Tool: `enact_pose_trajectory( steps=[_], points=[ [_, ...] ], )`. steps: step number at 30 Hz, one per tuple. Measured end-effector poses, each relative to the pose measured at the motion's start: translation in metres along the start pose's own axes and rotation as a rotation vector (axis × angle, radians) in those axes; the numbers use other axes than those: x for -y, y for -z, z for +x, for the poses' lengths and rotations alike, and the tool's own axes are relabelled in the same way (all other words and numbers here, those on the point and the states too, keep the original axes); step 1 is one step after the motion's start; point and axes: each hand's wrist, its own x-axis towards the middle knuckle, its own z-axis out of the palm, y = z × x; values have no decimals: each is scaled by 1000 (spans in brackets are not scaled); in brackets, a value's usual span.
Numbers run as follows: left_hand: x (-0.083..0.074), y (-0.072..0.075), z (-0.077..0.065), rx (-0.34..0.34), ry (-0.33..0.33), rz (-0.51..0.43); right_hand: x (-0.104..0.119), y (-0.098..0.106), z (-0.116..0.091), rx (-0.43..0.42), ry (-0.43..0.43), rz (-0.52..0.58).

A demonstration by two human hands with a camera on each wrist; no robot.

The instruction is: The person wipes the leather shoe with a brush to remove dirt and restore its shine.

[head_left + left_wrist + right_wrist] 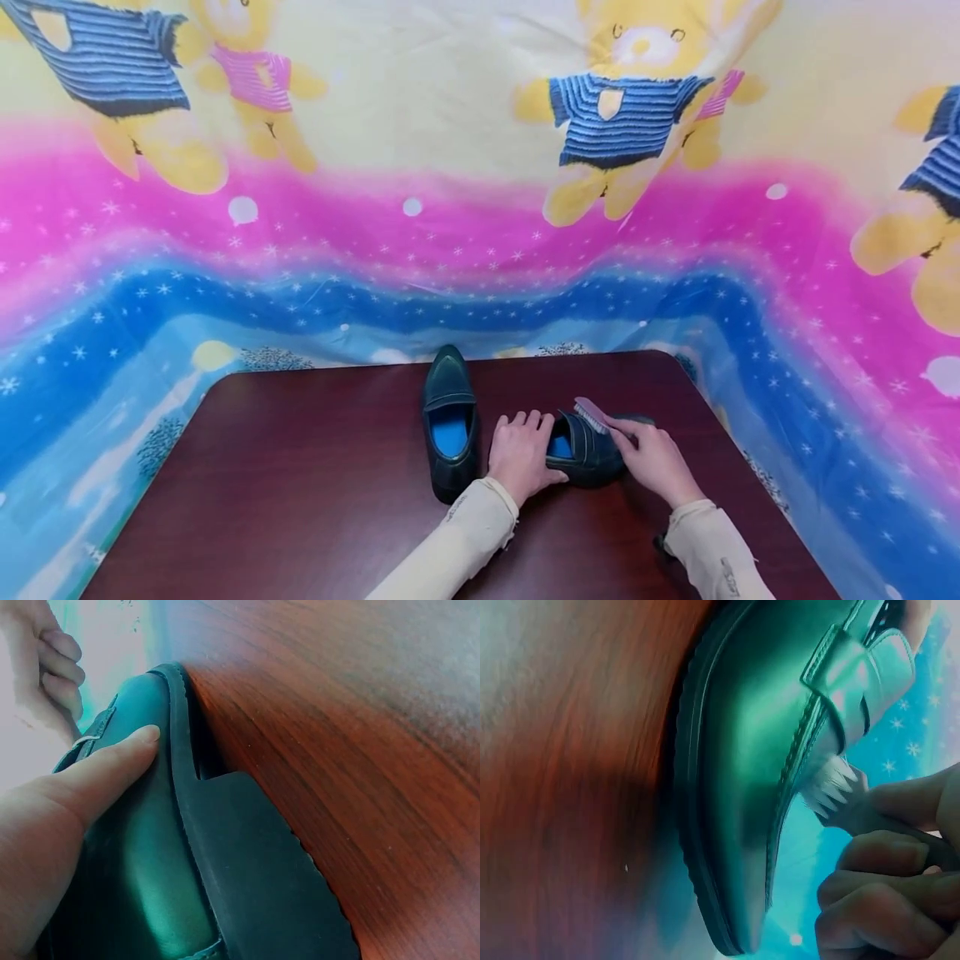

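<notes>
A dark green loafer [591,468] with a blue insole lies on the table, its toe pointing right. My left hand [522,457] grips it around the heel end; in the left wrist view the thumb [124,766] presses on the shoe's side, above the black sole [255,862]. Between the fingers and thumb of my right hand [660,468] is the handle of a pinkish brush [592,413]. Its white bristles [831,784] meet the top of the loafer, just beside the strap [844,679]. Part of the toe hides behind the right hand in the head view.
The matching loafer [448,385] stands left of my left hand, toe toward the back edge. Both shoes are on a dark reddish-brown table [300,483] with rounded back corners. A curtain [420,242] printed with bears and snowflakes surrounds its back and sides.
</notes>
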Motion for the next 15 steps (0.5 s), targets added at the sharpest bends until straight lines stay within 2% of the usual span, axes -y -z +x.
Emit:
enact_pose_trajectory(
  steps=[4,8,15],
  points=[
    [-1,0,1,-3,0,10,-1,2,-3,8,-22,-50],
    [-2,0,1,1,5,15,-6,4,-6,-4,-19,-150],
    [-2,0,2,11,11,17,-14,10,-13,-131,24,-330]
  ],
)
